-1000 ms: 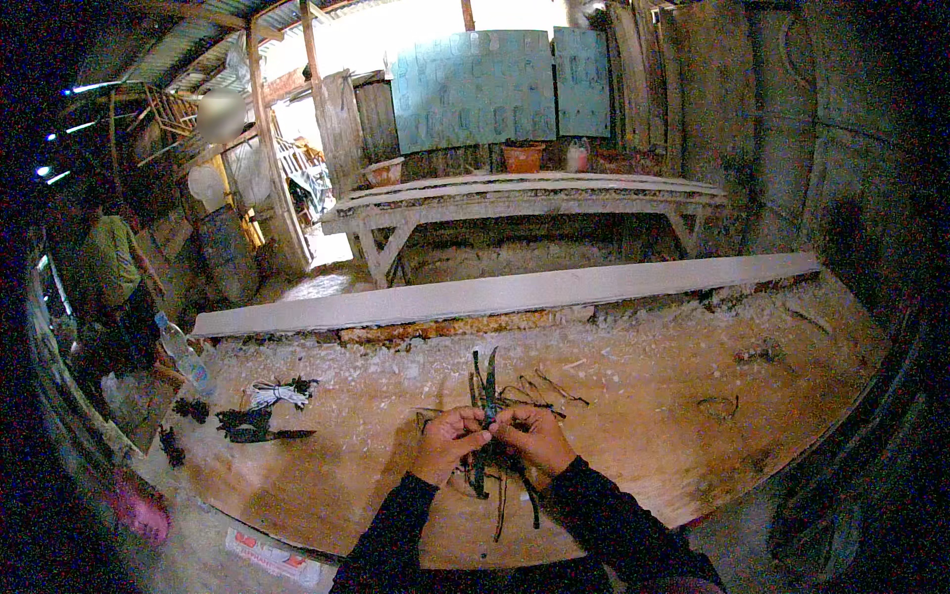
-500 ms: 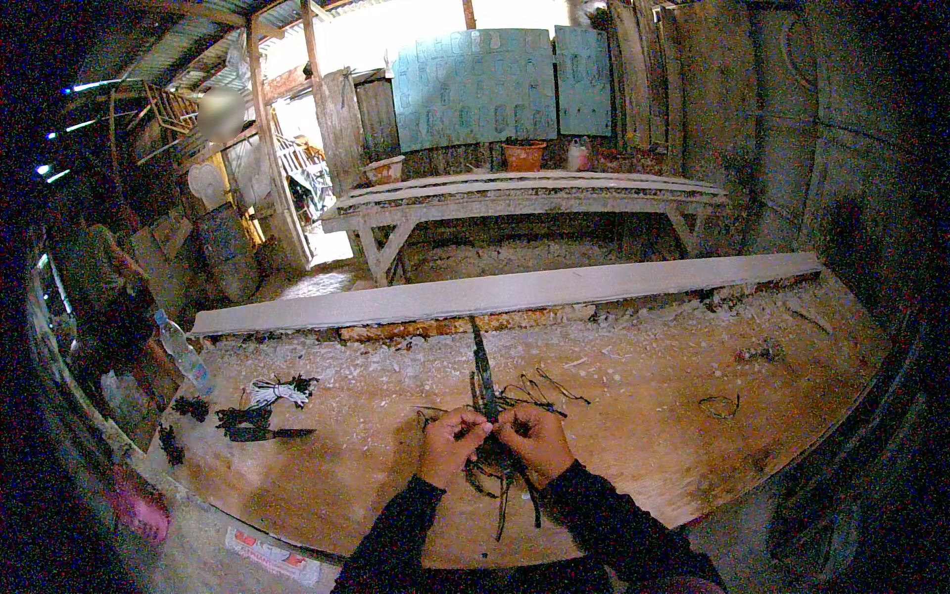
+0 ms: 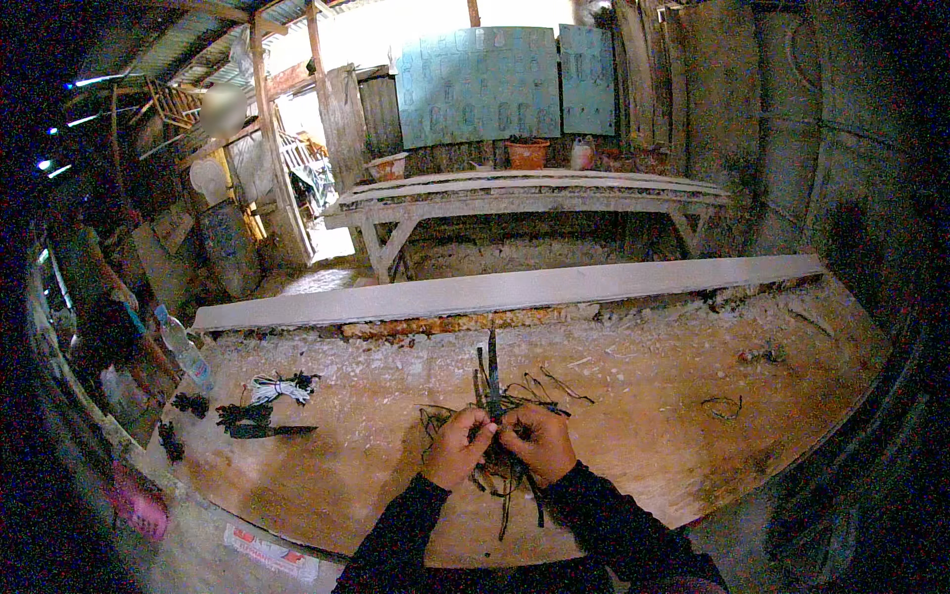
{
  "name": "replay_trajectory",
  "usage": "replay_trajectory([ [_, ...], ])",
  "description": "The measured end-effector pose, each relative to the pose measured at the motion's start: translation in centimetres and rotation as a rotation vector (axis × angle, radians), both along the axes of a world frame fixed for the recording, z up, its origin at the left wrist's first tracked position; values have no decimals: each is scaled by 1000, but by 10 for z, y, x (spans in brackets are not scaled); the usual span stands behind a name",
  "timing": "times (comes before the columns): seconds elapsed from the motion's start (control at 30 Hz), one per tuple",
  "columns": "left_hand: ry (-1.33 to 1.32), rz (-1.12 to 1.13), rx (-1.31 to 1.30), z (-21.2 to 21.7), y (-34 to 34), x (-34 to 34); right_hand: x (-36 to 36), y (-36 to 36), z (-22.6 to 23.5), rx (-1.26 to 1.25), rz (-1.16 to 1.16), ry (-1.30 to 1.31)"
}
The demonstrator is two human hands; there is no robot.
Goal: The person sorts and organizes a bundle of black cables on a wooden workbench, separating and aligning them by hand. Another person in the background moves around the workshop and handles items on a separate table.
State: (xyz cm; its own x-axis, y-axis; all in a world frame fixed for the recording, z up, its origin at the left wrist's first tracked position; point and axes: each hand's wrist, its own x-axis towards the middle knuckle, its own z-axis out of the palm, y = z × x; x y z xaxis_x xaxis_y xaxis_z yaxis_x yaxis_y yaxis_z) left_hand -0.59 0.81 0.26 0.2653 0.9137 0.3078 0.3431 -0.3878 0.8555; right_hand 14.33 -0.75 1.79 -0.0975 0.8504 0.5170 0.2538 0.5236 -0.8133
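Lower centre: left hand point(image 3: 457, 447) and right hand point(image 3: 539, 443) pinching dark strand bundle point(image 3: 495, 408), now drawn closer together than moments earlier; upright strand leans less. Work appears mid-knot.

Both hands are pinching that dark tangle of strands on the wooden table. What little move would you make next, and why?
Probably draw the loose strands in tighter. The left hand and right hand pinch the dark bundle at its middle, while thin ends splay out over the wooden table and a stiff piece sticks upward, so it looks unsecured.
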Motion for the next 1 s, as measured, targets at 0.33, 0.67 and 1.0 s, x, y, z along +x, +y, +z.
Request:
replay_trajectory([
  [0.33,99,-48,-6,12,-8,-2,-1,-5,6,90,-45,-121],
  [0.67,-359,-272,-276,0,-1,-2,-1,1,-2,-56,13,123],
  [1.0,-153,-181,-178,8,-2,-10,0,6,-9,-91,105,153],
])
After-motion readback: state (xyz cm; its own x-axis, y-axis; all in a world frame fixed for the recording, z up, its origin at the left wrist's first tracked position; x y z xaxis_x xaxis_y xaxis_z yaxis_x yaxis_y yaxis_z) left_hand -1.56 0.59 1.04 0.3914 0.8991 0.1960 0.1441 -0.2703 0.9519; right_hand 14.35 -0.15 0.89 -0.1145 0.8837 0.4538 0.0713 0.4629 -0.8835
